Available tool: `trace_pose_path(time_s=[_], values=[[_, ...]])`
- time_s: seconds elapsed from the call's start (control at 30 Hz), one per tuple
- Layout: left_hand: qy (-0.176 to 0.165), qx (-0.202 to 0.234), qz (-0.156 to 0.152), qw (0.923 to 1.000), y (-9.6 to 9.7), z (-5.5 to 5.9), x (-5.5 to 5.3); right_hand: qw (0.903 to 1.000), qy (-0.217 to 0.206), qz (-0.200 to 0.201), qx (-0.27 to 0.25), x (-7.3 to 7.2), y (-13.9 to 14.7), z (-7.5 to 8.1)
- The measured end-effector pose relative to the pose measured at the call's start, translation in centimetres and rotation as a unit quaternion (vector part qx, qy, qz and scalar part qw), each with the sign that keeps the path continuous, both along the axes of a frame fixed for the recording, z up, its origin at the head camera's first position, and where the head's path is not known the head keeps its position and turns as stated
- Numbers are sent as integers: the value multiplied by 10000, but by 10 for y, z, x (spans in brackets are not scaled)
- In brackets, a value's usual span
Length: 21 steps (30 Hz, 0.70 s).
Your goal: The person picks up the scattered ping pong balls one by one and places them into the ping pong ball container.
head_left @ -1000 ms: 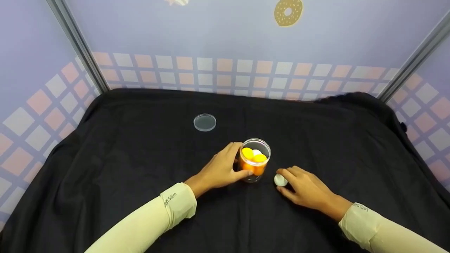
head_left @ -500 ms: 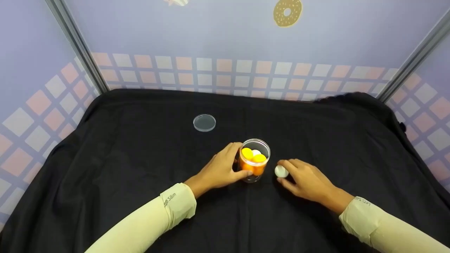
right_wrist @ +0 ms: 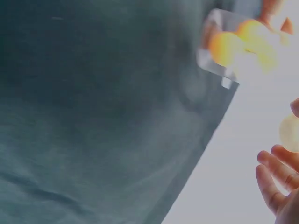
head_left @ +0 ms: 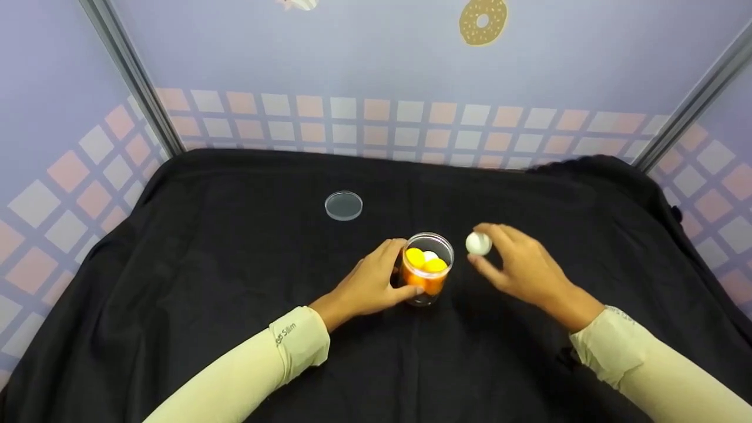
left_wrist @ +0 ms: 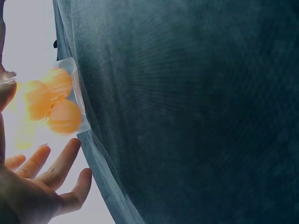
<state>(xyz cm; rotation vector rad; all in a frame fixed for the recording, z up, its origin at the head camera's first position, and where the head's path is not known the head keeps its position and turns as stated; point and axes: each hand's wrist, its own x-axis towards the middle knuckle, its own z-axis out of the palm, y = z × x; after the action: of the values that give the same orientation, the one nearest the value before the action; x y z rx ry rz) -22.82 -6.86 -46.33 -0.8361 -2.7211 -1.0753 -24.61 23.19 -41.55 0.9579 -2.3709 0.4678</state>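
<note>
A clear round jar [head_left: 433, 241] stands uncapped on the black cloth, holding several orange ping-pong balls [head_left: 435, 266] and at least one white ball [head_left: 430, 256]. My left hand [head_left: 367, 282] grips the jar's side, thumb at the front and fingers behind. In the left wrist view the orange balls [left_wrist: 64, 115] show through the clear wall beside the fingers. To the right of the jar, my right hand [head_left: 523, 264] pinches a white ping-pong ball [head_left: 479, 243] between thumb and fingers, raised off the cloth. The right wrist view shows that ball only partly, in glare.
A clear round lid [head_left: 343, 206] lies on the black cloth [head_left: 247, 235], behind and left of the jar. Patterned lilac wall panels [head_left: 376, 64] enclose the table's back and sides, with metal posts at the corners.
My right hand has lifted the white ping-pong ball off the cloth and carried it up and slightly away from me. The left hand and jar stay in place.
</note>
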Motion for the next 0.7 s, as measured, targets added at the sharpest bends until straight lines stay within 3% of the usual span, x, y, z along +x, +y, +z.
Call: trace_pose_path(time_s=[0.3,0.7], values=[[-63,-38,12,10000,-2,0,1,9998,-139,-57,-131,-6,-10,19],[116,-99,-74,9999,-3,1,1,9993,-61,377,46,-7,-48,20]])
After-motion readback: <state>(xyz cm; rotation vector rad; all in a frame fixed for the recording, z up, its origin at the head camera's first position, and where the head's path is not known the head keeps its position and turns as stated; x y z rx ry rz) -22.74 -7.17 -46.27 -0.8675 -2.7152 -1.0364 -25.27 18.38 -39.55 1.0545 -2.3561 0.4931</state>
